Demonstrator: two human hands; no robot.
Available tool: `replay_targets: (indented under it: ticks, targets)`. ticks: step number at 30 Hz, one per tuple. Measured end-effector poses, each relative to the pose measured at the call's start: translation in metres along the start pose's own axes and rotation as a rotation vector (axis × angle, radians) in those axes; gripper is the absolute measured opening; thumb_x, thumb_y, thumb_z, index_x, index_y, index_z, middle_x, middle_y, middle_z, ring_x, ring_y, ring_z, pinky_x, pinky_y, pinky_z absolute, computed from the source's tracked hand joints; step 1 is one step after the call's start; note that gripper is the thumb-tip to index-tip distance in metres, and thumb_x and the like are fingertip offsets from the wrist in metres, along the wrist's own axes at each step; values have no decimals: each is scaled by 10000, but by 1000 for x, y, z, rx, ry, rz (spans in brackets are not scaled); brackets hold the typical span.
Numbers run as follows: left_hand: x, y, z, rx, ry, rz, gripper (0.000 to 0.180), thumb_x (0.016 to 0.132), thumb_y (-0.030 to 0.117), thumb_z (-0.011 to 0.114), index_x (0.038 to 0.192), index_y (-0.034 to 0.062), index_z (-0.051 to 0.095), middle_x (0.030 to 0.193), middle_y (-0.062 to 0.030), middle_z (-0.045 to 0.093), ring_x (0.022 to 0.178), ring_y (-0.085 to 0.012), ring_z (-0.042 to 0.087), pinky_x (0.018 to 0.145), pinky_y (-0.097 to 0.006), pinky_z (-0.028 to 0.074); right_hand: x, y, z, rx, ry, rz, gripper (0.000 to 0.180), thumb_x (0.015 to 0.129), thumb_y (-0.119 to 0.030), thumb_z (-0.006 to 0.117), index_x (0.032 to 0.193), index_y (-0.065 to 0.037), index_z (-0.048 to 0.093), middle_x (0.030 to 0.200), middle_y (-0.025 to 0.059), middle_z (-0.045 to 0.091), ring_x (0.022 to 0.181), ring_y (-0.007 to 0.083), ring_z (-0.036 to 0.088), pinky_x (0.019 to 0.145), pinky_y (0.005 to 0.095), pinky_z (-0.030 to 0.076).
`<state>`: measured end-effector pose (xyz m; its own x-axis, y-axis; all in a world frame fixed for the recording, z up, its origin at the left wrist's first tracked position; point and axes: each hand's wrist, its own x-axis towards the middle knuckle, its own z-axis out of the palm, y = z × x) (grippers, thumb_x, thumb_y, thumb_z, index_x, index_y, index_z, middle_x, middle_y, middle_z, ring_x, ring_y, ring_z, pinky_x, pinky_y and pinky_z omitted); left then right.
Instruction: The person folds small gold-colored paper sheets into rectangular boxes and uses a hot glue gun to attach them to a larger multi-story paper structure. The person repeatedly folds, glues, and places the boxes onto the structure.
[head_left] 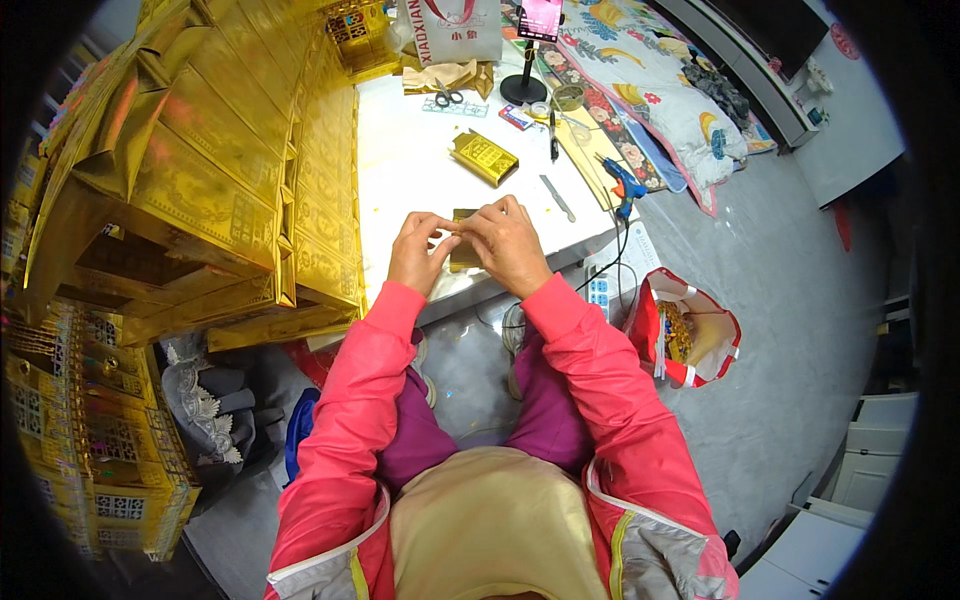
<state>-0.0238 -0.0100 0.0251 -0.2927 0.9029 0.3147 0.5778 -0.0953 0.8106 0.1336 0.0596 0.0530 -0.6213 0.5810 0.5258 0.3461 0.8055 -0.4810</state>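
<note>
Hands: left hand (420,252) and right hand (508,243) pinching gold sheet (464,250) over white counter (400,170); gold box (484,157) beyond.

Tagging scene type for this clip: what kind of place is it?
Likely a home craft workspace for gold paper folding. Both hands, left hand and right hand, fold a gold paper piece at a white table, beside a tall gold paper stack, with scissors and a glue gun.

Head-worn fisheye, downward over table (400,150)
</note>
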Motion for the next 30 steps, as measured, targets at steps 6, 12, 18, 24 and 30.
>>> replay_targets:
  ticks: [6,12,18,24,30]
  targets:
    - [-9,-4,4,-12,32,-20,117,816,46,738,912,20,676,899,-84,601,728,-173,645,670,-292,531,-11,15,6,173,47,248,212,775,-29,699,976,-52,636,1002,132,562,914,319,570,834,396,475]
    - [-8,-5,1,-7,64,-89,105,827,82,739,908,22,708,867,-92,653,728,-174,655,683,-296,528,-17,30,13,331,-6,440,128,823,-57,687,940,-14,659,895,143,586,784,287,634,725,362,515]
    - [-8,-9,3,-34,78,-142,160,875,160,712,897,1,712,850,-99,676,723,-170,661,676,-294,520,-18,42,23,497,-9,574,174,868,-151,702,926,12,676,917,137,611,748,228,658,670,328,518]
    - [-4,-13,10,-49,89,-212,203,874,189,720,853,-9,678,851,-86,648,700,-153,646,631,-287,517,-16,44,30,463,2,548,214,886,-197,702,895,9,645,936,96,593,714,160,615,643,287,500]
    - [-3,-23,23,-108,167,-186,241,868,215,734,832,-2,636,847,-81,619,679,-140,614,576,-267,515,-14,42,38,338,60,550,267,878,-256,706,879,-1,628,891,80,604,673,132,572,612,272,474]
